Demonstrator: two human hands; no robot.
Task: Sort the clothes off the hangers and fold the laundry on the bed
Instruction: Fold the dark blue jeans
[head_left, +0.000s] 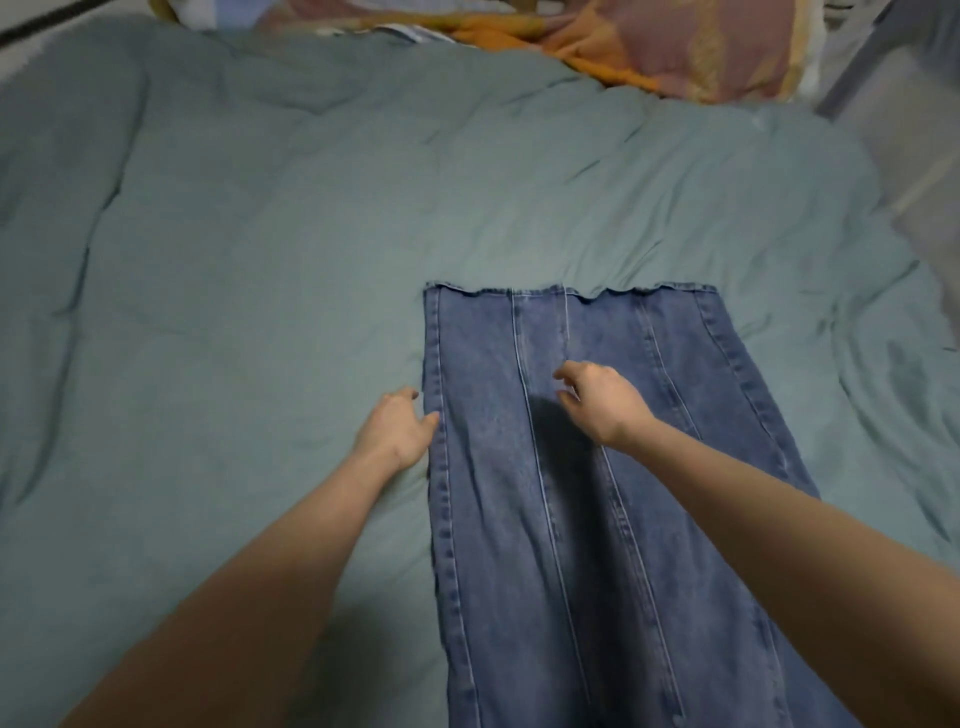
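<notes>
- Blue denim jeans with pale stitched seams (597, 467) lie flat on the bed's grey-green quilt (234, 260), right of centre, legs side by side.
- Long axis runs away from you: raw-edged hems at the far end, the waist end out of view past the bottom edge, so I can't tell how that end lies.
- Step in hand, as I read it: laying out and smoothing the jeans before the first fold. No fold made yet.
- Your left hand (397, 428) sits at the jeans' left side seam, fingers (408, 395) loosely curled and touching the edge; no clear pinch.
- Your right hand (597, 400) hovers over the middle of the legs, fingers relaxed, partly curled, holding nothing.
- Next move probably needs one leg folded over the other along the long axis, then hems brought toward the waist.
- Orange and pink patterned bedding (649, 47) is bunched at the far edge, well apart.
</notes>
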